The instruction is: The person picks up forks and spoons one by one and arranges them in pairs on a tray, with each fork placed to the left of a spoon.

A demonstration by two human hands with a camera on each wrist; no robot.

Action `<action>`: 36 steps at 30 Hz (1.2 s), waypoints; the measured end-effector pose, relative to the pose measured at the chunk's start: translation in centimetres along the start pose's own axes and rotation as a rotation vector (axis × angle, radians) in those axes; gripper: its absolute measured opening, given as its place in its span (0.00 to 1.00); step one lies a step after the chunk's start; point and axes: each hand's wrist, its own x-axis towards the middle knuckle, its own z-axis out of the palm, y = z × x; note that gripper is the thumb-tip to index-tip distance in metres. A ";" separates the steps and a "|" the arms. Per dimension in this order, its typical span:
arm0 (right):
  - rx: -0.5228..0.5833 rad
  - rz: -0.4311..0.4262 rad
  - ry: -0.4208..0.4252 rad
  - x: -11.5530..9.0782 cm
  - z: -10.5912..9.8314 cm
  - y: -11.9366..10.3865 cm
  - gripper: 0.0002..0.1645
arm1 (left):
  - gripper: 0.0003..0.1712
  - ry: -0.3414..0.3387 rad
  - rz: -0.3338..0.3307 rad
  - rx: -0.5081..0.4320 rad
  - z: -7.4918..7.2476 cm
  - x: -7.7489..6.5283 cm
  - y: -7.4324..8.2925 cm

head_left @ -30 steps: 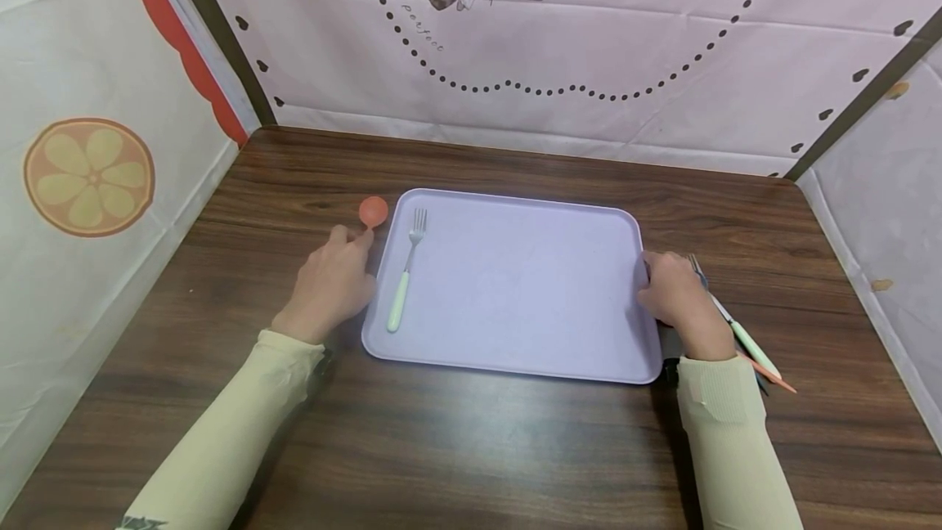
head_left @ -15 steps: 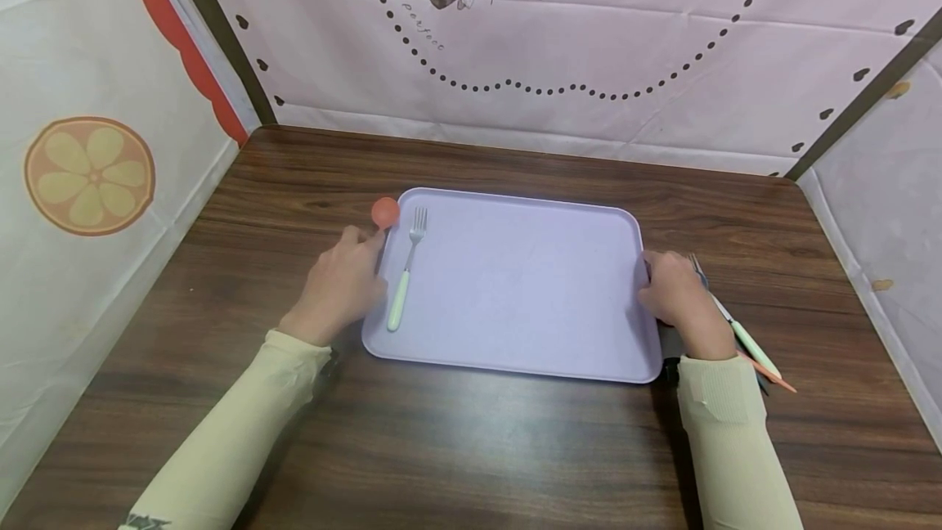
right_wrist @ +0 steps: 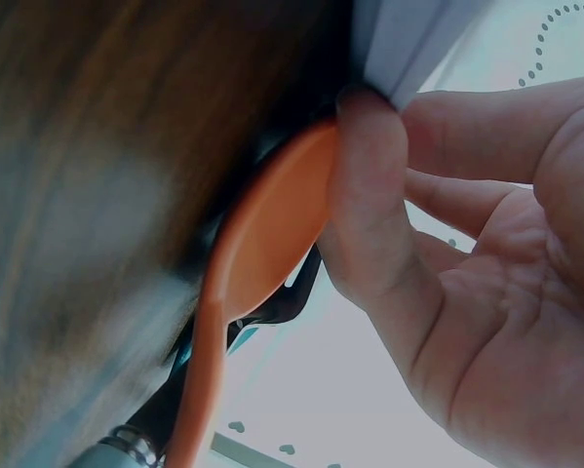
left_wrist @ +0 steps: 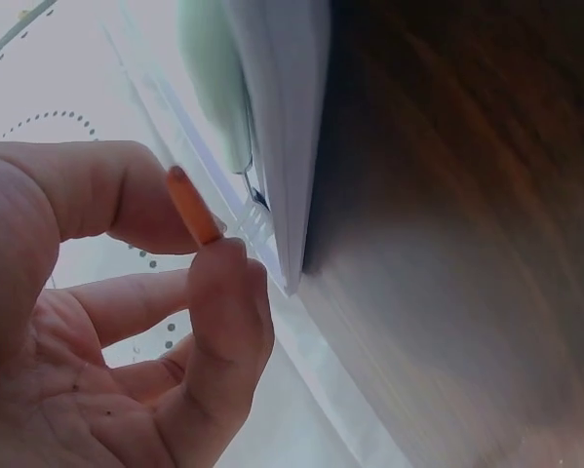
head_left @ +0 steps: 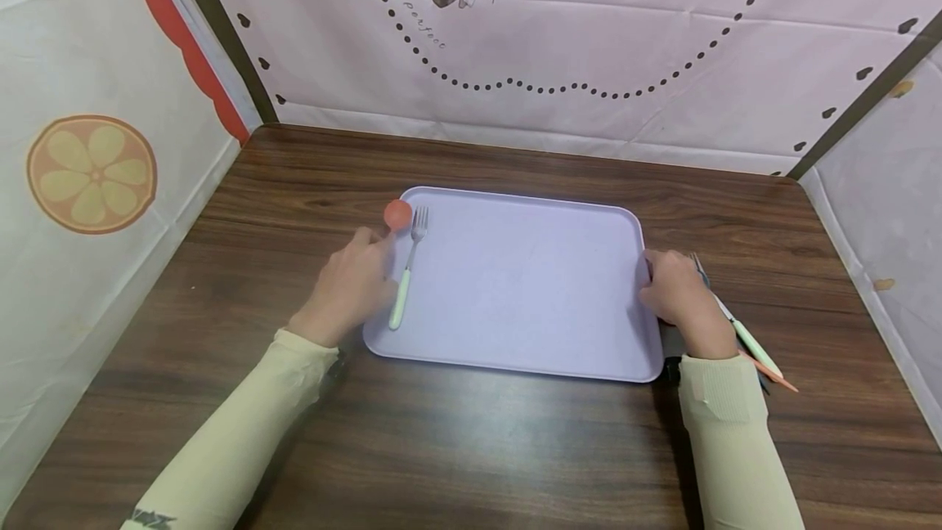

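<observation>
My left hand (head_left: 353, 285) pinches an orange spoon by its handle (left_wrist: 196, 210) between thumb and fingers. The spoon's round bowl (head_left: 398, 215) hangs over the left rim of a lilac tray (head_left: 522, 285). Just right of it, a fork with a pale green handle (head_left: 401, 301) lies lengthwise on the tray. My right hand (head_left: 680, 297) grips the tray's right rim, seen close up in the right wrist view, where the rim (right_wrist: 404, 49) sits between thumb and fingers. Right by that thumb is a second orange spoon (right_wrist: 272, 229).
Beside my right hand, several utensils lie on the dark wooden table (head_left: 471, 448): a green-handled fork (head_left: 751, 342), the orange spoon's handle tip (head_left: 773, 375) and dark pieces partly hidden under the wrist. Printed cloth walls (head_left: 515, 47) enclose the back and sides.
My left hand has moved right with the orange spoon, bringing its bowl from beside the tray to above the tray's left rim. The right hand keeps its place on the tray.
</observation>
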 end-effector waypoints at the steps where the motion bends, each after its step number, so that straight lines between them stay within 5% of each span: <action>1: 0.002 0.003 -0.001 0.0 0.0 0.0 0.05 | 0.35 -0.001 0.003 0.001 0.0 0.0 0.1; 15: 0.004 0.002 0.002 0.1 0.2 0.1 0.07 | 0.27 -0.017 0.010 -0.002 0.4 0.1 1.1; 31: -0.002 -0.002 0.013 0.1 0.1 0.1 0.06 | 0.38 -0.022 0.079 0.013 0.9 0.5 2.4; 36: 0.001 -0.001 0.006 0.1 0.1 0.1 0.07 | 0.32 -0.011 0.105 0.030 1.2 0.5 2.7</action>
